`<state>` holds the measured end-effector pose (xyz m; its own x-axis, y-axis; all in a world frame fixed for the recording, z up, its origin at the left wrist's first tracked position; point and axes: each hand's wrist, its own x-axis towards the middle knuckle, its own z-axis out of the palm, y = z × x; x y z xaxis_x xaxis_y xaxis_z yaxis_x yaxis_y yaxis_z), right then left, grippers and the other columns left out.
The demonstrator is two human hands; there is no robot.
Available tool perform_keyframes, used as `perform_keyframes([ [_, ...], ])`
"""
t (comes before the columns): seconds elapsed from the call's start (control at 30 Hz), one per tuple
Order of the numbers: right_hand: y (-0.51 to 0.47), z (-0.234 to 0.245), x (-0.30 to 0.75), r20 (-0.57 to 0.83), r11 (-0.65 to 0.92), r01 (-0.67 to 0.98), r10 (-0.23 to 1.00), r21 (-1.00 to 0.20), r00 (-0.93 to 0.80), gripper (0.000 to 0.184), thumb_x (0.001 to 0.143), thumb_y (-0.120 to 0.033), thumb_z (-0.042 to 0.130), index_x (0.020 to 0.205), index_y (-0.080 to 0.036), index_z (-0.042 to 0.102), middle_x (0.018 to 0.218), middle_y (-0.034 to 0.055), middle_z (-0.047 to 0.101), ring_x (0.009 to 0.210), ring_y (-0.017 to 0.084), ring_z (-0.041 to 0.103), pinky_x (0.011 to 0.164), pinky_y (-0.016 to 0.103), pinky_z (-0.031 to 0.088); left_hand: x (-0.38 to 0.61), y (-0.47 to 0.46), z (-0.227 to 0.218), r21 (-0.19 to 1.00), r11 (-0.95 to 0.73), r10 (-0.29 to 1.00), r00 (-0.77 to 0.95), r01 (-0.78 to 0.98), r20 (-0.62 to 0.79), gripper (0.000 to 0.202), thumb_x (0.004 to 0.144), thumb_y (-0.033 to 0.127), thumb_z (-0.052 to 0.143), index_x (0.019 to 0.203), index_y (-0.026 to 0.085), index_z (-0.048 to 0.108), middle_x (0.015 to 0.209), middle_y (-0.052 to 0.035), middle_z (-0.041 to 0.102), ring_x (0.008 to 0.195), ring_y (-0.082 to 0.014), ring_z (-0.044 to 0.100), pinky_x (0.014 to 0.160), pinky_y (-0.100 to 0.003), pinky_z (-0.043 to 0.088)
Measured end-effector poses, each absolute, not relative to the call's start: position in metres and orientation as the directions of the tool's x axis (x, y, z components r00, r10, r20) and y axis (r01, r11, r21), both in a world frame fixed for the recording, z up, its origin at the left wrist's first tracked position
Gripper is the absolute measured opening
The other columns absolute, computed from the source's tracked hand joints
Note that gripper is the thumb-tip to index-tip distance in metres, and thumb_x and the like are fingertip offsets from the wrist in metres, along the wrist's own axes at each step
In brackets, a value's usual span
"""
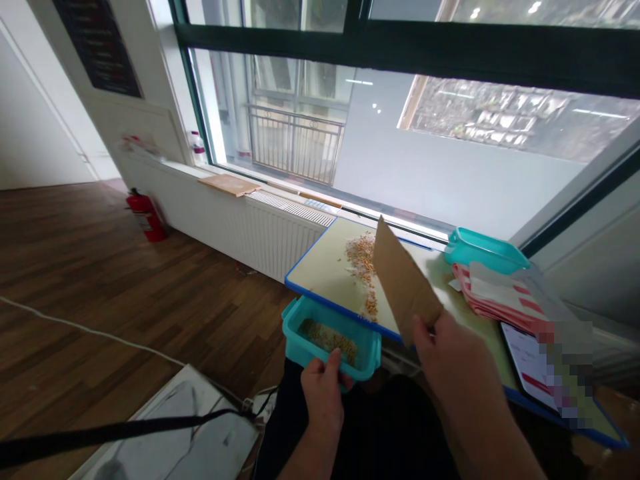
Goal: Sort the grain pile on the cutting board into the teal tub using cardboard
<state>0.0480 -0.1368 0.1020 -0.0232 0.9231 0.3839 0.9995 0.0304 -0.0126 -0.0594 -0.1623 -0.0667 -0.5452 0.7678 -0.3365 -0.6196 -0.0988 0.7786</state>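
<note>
My left hand (324,385) grips the near rim of a teal plastic bin (295,345), thumb over the edge. Some small greenish-brown grains (327,335) lie in the bottom of this bin, which is held just below the front edge of the table (325,263). In my right hand (445,347) is a flat piece of brown cardboard (403,280), standing on edge on the tabletop. Left of the cardboard, a strip of mixed orange and whitish grains (367,267) runs from the back of the table toward its front edge.
At the table's right are another teal bin (485,250), folded red-and-white bags (500,293) and a tablet-like device (530,367), partly blurred. A radiator (280,237) runs under the window. A fire extinguisher (147,215) stands on the floor, near a white cable (90,327).
</note>
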Motion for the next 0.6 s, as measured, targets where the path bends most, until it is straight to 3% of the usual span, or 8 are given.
perform_keyframes([
  [0.1,-0.097,0.115,0.062,0.469,0.037,0.998,0.883,-0.041,-0.013,0.03,0.085,-0.036,0.044,0.071,-0.015,0.06,0.055,0.0082,0.06,0.048,0.018,0.052,0.047,0.028,0.029,-0.063,-0.161,-0.066,0.784,-0.101,0.767,-0.55,-0.612,-0.331,0.037,0.065,0.041,0.07,0.048,0.018,0.047,0.031,0.0027,0.048,0.029,-0.0115,0.042,0.035,-0.023,0.032],
  [0.2,-0.038,0.115,0.055,0.452,0.239,0.941,0.885,-0.24,-0.109,0.032,0.082,-0.04,0.047,0.083,-0.013,0.064,0.064,0.0092,0.065,0.059,0.02,0.057,0.053,0.028,0.036,-0.064,-0.16,-0.065,0.779,-0.104,0.765,-0.55,-0.618,-0.335,0.038,0.064,0.041,0.071,0.047,0.018,0.046,0.031,0.0028,0.046,0.028,-0.0117,0.041,0.034,-0.023,0.031],
  [0.27,0.001,0.105,0.041,0.423,0.448,0.793,0.865,-0.413,-0.269,0.032,0.08,-0.037,0.05,0.095,-0.014,0.065,0.075,0.0073,0.068,0.07,0.021,0.061,0.061,0.029,0.043,-0.063,-0.16,-0.064,0.777,-0.111,0.762,-0.555,-0.619,-0.333,0.038,0.063,0.041,0.071,0.046,0.018,0.045,0.031,0.0027,0.046,0.028,-0.0115,0.041,0.033,-0.023,0.03],
  [0.37,0.044,0.088,0.02,0.339,0.612,0.536,0.781,-0.582,-0.524,0.026,0.076,-0.031,0.053,0.093,-0.017,0.067,0.081,0.0041,0.069,0.075,0.019,0.061,0.068,0.031,0.047,-0.06,-0.16,-0.062,0.771,-0.119,0.734,-0.578,-0.626,-0.356,0.039,0.061,0.042,0.072,0.046,0.018,0.045,0.03,0.0027,0.045,0.027,-0.0106,0.039,0.033,-0.022,0.028],
  [0.47,0.064,0.077,0.009,0.286,0.638,0.397,0.702,-0.66,-0.652,0.023,0.07,-0.023,0.055,0.087,-0.019,0.07,0.082,0.0032,0.069,0.076,0.018,0.062,0.071,0.031,0.048,-0.057,-0.161,-0.06,0.761,-0.122,0.714,-0.589,-0.637,-0.378,0.038,0.06,0.043,0.073,0.047,0.018,0.047,0.029,0.0031,0.045,0.027,-0.0101,0.039,0.033,-0.022,0.028],
  [0.6,0.075,0.072,0.008,0.235,0.641,0.402,0.677,-0.654,-0.697,0.031,0.063,-0.011,0.051,0.086,-0.017,0.072,0.076,0.003,0.069,0.071,0.016,0.061,0.067,0.028,0.048,-0.054,-0.162,-0.058,0.762,-0.129,0.708,-0.597,-0.635,-0.377,0.037,0.06,0.042,0.073,0.049,0.017,0.049,0.031,0.0034,0.046,0.028,-0.0098,0.039,0.034,-0.022,0.029],
])
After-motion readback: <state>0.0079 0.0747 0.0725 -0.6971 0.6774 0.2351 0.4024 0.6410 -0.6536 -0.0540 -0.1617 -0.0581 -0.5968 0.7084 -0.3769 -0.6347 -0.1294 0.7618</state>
